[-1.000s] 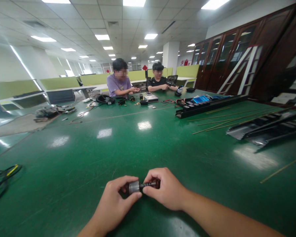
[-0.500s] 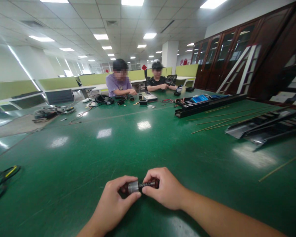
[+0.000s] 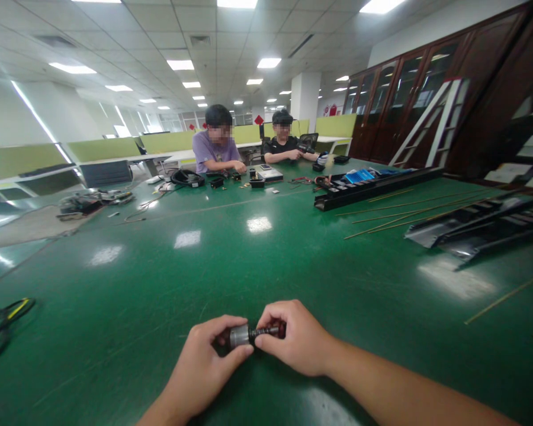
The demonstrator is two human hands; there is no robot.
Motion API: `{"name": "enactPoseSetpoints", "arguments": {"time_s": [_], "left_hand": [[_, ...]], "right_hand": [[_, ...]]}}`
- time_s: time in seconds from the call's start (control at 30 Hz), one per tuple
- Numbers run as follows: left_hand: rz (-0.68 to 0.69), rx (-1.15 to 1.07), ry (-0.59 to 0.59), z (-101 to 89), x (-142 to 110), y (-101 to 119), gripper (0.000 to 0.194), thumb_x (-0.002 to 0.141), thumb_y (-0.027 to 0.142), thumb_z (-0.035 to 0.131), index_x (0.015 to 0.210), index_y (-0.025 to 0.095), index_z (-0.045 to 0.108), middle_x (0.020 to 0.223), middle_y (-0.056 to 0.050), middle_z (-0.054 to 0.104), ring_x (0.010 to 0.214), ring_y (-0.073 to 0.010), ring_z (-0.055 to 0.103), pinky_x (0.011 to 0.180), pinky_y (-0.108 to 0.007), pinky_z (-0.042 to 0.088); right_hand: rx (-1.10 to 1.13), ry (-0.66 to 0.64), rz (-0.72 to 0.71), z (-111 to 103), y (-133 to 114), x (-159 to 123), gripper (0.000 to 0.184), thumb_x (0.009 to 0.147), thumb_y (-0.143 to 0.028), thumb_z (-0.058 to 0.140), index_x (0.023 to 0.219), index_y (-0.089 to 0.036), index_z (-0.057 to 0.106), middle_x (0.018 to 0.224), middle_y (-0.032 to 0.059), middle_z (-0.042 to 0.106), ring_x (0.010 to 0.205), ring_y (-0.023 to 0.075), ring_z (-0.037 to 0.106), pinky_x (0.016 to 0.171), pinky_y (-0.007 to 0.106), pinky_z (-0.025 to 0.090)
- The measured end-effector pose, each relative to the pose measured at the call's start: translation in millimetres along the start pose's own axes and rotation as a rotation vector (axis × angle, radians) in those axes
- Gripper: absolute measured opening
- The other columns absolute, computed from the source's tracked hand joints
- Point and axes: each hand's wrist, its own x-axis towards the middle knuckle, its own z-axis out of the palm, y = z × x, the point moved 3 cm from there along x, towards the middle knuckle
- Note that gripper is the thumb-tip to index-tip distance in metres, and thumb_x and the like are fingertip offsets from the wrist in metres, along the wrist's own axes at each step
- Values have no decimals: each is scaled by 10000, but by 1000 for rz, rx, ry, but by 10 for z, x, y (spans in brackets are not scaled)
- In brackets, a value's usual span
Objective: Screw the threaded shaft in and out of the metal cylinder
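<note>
Low in the middle of the head view, both my hands hold one small part close over the green table [image 3: 160,296]. It lies sideways: a silver metal cylinder [image 3: 239,336] on the left, a dark ridged shaft [image 3: 266,332] on the right. My left hand [image 3: 211,355] is closed round the cylinder, thumb below and fingers above. The shaft is pinched between thumb and fingers of my right hand [image 3: 295,340], which hides its far end. Whether cylinder and shaft are one piece I cannot tell.
Black cable [image 3: 2,325] with a yellow band lies at the left edge. Thin rods [image 3: 395,223] and black metal channels [image 3: 373,188] lie on the right. Two people sit across the table, among small parts and a headset-like black item [image 3: 187,178]. A stepladder [image 3: 444,124] stands behind.
The view has shifted very slightly. My hands keep the same hold on the cylinder and shaft. The person in purple has turned their head a little.
</note>
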Motion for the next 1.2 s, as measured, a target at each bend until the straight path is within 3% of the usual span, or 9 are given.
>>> {"name": "enactPoseSetpoints", "arguments": {"time_s": [1.2], "left_hand": [[-26, -38, 13, -15, 2, -13, 331, 792, 407, 728, 1072, 232, 718, 925, -30, 727, 799, -199, 643, 754, -280, 491]], "right_hand": [[87, -10, 59, 4, 19, 20, 68, 729, -223, 696, 738, -156, 704, 602, -29, 593, 545, 103, 495, 524, 209, 341]]}}
